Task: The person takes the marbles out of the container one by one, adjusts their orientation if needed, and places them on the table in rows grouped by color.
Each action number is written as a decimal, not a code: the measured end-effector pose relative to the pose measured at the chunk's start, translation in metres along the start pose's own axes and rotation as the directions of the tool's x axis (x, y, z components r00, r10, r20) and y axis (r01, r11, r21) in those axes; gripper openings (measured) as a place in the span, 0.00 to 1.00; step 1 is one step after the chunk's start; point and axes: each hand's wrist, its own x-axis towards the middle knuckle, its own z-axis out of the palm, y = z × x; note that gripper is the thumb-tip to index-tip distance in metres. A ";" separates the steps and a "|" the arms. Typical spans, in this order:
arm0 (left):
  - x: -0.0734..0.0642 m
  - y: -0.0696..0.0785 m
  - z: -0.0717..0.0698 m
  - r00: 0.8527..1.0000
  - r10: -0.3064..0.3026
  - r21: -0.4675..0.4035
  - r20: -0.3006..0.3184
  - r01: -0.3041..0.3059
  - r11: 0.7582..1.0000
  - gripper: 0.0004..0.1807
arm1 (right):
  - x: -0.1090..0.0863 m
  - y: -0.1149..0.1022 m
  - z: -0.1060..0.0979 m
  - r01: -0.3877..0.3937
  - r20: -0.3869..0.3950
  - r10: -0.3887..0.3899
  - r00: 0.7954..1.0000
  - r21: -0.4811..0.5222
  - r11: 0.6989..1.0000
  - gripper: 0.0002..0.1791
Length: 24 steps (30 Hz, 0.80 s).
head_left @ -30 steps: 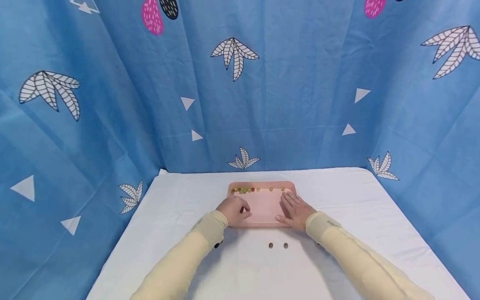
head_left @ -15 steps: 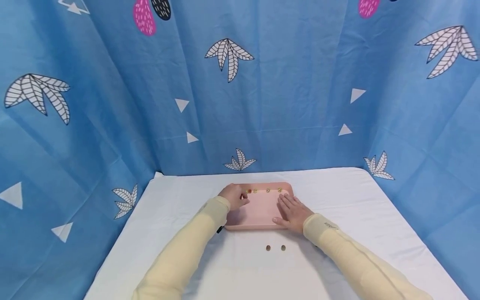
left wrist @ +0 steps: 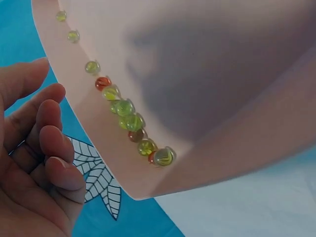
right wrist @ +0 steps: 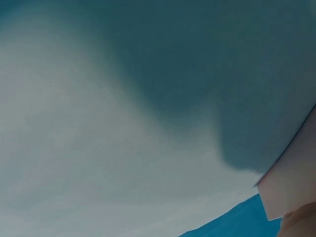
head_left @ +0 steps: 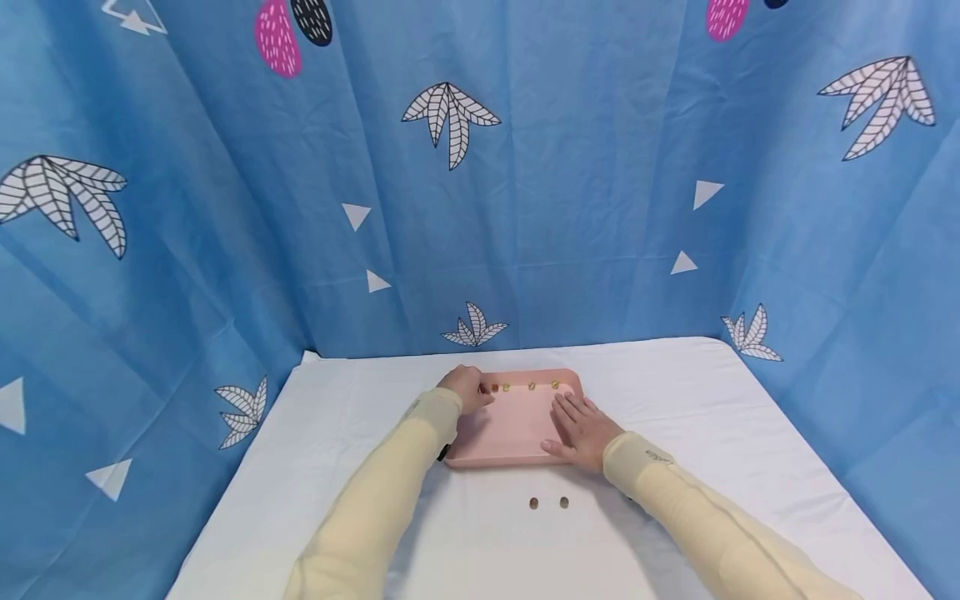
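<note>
A pink rectangular tray [head_left: 498, 461] lies on the table, with a row of glass marbles [head_left: 532, 386] along its far wall. My left hand [head_left: 463, 388] reaches over the far left corner, its fingers loosely bent and holding nothing. The left wrist view shows that hand [left wrist: 42, 148] beside the tray wall, near clustered green marbles [left wrist: 131, 122] and a red marble [left wrist: 102, 83]. At the right end, my right hand [head_left: 587, 432] rests over the tray's side with fingers straight. In the right wrist view, only a bit of finger [right wrist: 300, 222] shows by the tray wall [right wrist: 291, 173].
Two loose marbles, one brown [head_left: 534, 503] and one darker [head_left: 564, 502], lie on the white tablecloth [head_left: 645, 375] in front of the tray. A blue patterned curtain [head_left: 585, 208] encloses the table at the back and both sides.
My left hand has moved from the tray's left side, near the front, to its far left corner, covering marbles there. The right hand stays at the right side. The head view has shifted slightly.
</note>
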 end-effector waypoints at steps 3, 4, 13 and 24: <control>0.007 -0.003 0.002 1.000 -0.010 -0.003 -0.004 0.009 1.000 0.04 | 0.000 0.000 0.001 -0.007 -0.001 0.007 1.000 -0.004 1.000 0.54; 0.009 -0.004 0.003 1.000 -0.014 -0.002 -0.005 0.014 1.000 0.04 | 0.000 0.000 0.001 -0.008 0.000 0.008 1.000 -0.003 1.000 0.54; 0.025 -0.011 0.018 0.995 -0.091 -0.020 -0.050 0.090 0.996 0.06 | -0.001 -0.003 0.000 -0.007 -0.025 0.007 1.000 -0.006 1.000 0.52; 0.038 -0.010 0.030 0.983 -0.183 -0.032 -0.024 0.182 0.983 0.06 | -0.001 -0.003 0.002 -0.003 -0.053 0.002 0.999 -0.008 1.000 0.51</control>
